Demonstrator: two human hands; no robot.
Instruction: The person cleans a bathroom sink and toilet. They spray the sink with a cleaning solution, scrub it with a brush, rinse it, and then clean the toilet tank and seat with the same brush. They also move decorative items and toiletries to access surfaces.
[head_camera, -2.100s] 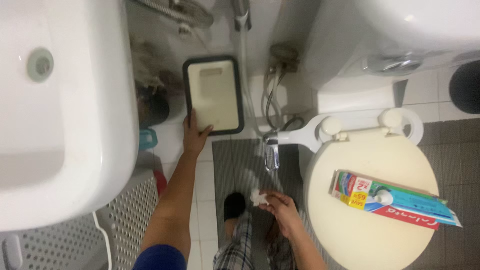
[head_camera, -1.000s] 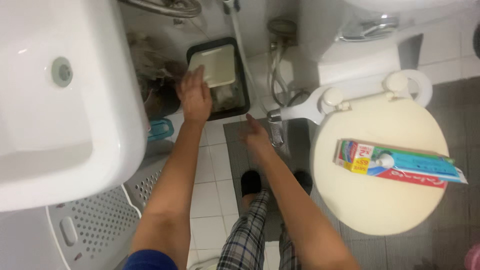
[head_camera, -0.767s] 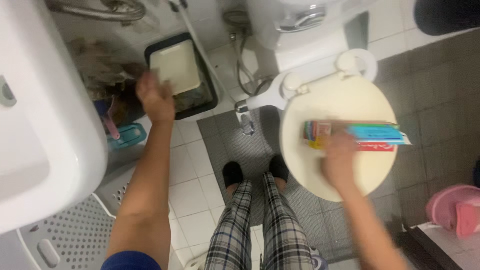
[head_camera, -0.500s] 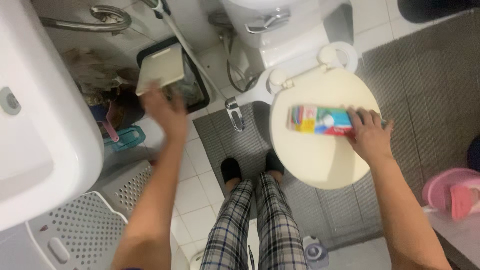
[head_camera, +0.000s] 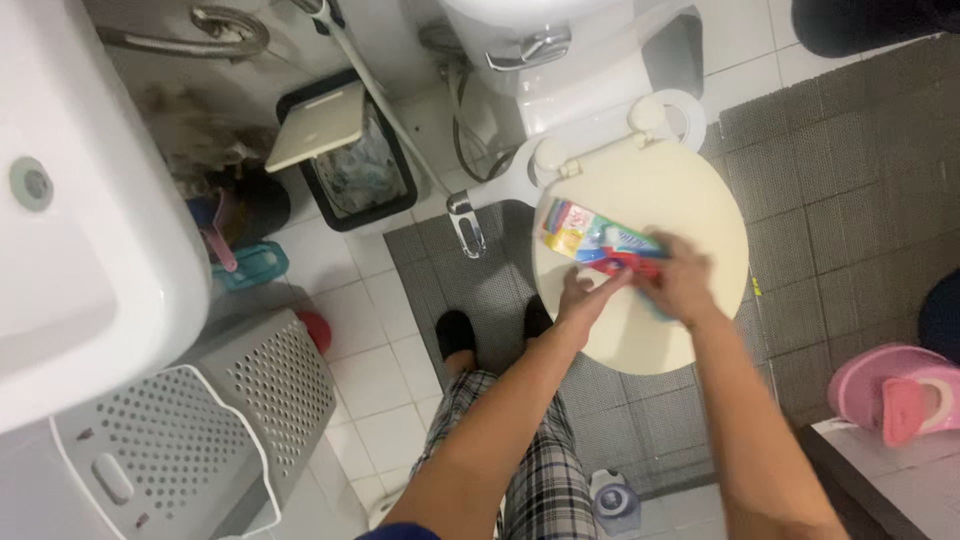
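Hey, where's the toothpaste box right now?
In the head view, the toothpaste box lies on the closed toilet lid, right of centre, with the left hand and right hand both on it.

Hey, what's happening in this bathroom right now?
A person in plaid trousers stands over the closed cream toilet lid. Both hands are on the long colourful toothpaste box lying on it: the left hand at its near edge, the right hand over its right end. The picture is blurred, so the grip is unclear. By the wall, the black bin with its cream swing flap tilted shows rubbish inside.
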